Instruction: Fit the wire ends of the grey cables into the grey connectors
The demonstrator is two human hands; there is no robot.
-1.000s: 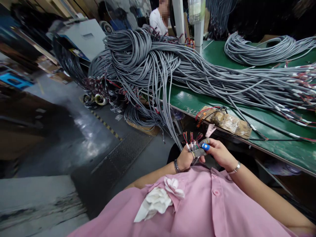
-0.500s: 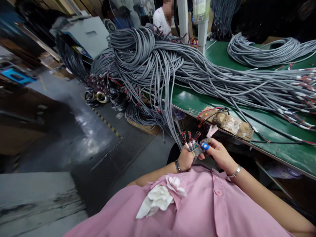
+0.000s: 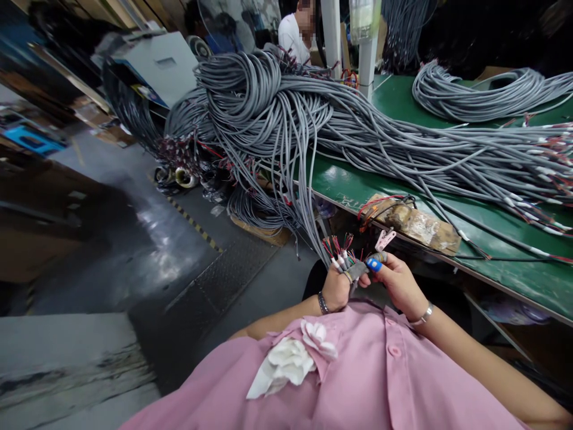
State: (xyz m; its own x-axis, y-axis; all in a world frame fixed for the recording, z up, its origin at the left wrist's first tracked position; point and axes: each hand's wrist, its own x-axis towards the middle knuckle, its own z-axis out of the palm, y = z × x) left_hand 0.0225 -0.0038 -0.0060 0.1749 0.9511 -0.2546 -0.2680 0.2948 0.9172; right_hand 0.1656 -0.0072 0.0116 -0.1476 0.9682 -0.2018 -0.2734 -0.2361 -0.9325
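My left hand [image 3: 336, 289] is closed around several grey cable ends [image 3: 339, 261], whose white-banded tips fan out into thin coloured wires. Close beside it, my right hand [image 3: 397, 280] is pinched, with blue on the thumb and grey wrapping on the fingertips. What lies between its fingers is too small to make out. Just above the right fingers a pink clip [image 3: 385, 239] shows near the table edge. From the held ends, grey cables run up to a large pile [image 3: 250, 89].
A green table [image 3: 505, 251] bears long grey cables and a coil [image 3: 478, 95]. A taped wooden block [image 3: 412, 224] with red and black wires sits at its near edge. A person in white [image 3: 293, 36] is behind the pile. Cables hang over the floor [image 3: 134, 197].
The cable ends in my left hand have tilted slightly left and their wires have spread. My right hand has shifted slightly, and the pink clip has turned a little.
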